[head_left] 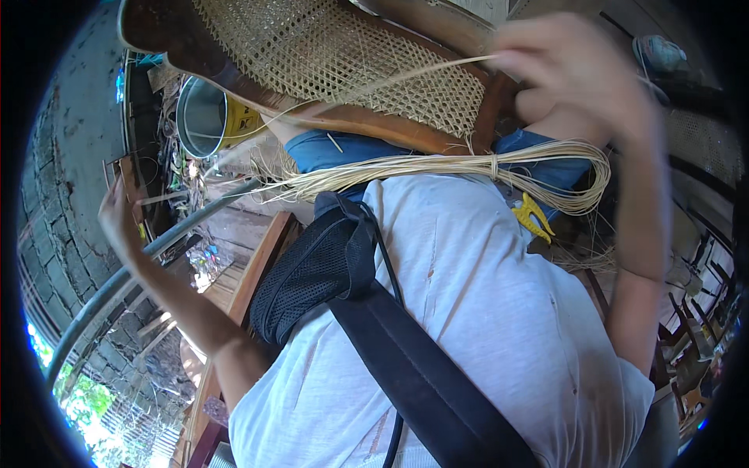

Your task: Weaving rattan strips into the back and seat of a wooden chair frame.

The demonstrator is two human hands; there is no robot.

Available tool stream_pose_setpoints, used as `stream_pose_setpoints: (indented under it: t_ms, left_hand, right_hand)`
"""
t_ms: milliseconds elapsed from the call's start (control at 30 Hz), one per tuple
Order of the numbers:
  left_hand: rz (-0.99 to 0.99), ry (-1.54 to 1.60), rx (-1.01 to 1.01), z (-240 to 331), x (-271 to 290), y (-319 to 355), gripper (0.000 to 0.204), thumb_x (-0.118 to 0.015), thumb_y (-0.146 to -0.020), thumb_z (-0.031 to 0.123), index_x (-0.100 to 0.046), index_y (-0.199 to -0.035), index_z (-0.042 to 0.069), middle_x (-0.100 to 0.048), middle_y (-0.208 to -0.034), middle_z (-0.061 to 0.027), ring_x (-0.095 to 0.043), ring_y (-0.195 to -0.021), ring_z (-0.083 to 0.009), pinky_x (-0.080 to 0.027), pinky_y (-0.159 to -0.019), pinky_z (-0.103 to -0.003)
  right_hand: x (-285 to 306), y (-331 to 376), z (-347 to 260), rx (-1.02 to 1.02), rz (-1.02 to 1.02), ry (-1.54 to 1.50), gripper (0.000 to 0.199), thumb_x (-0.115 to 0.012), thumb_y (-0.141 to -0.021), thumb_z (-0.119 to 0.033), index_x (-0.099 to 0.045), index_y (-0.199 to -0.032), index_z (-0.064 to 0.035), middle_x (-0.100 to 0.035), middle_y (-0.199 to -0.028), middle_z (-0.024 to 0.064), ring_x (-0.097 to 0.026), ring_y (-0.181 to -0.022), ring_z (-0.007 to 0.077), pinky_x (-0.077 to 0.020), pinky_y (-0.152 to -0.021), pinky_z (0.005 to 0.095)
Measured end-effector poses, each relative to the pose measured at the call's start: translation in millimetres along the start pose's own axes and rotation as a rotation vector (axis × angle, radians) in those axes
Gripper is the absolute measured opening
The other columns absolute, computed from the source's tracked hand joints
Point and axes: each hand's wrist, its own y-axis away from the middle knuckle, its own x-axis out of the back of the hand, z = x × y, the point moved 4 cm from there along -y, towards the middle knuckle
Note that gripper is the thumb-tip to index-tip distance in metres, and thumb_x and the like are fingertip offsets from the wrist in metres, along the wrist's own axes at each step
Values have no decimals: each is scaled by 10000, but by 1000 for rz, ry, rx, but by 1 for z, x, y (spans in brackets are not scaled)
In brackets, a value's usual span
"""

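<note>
My right hand (558, 66), smeared by motion, pinches a thin pale cane strand (406, 76) at the upper right. The strand runs left across a woven cane panel (312, 54) in a brown wooden frame (367, 131), which rests over my legs. Far out to the left, my left hand (117, 214) has its fingers closed on a pale length of cane; whether it is the same strand is too blurred to tell. Across my lap lies a bundle of loose cane strands (390, 168), tied near its right end. Neither hand touches the panel's weave.
A yellow-handled tool (532, 217) lies by my right thigh under the bundle. To the left stand a yellow and grey bucket (204, 117) and a curved metal pipe (156, 248). A wooden beam (242, 304) runs beside my left arm. Dark furniture parts (694, 327) fill the right side.
</note>
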Motion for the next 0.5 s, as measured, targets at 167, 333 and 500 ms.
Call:
stream_pose_setpoints:
  t_ms: [167, 333, 500]
  left_hand:
    - [-568, 459, -638, 210, -168, 138, 218, -548, -940, 149, -662, -1041, -7, -697, -974, -98, -646, -843, -167, -493, -769, -301]
    - [-480, 96, -620, 172, -142, 128, 224, -582, -937, 211, -653, -988, 5, -654, -762, -126, -607, -673, -179, -467, -626, -342]
    - [-288, -586, -640, 106, -133, 88, 257, -519, -964, 233, -643, -1062, 31, -643, -859, -194, -630, -688, -293, -485, -611, -367]
  right_hand:
    - [-58, -66, -54, 115, 172, -24, 230, -562, -901, -259, -629, -862, -43, -589, -683, 151, -609, -682, 307, -464, -633, 407]
    - [-61, -34, 50, -41, -52, -466, 191, -595, -900, -197, -627, -839, -19, -556, -667, 8, -529, -663, 94, -443, -615, 275]
    - [-42, 15, 99, -123, -22, -361, 174, -620, -884, -170, -624, -838, -2, -592, -714, 8, -545, -699, 85, -434, -632, 257]
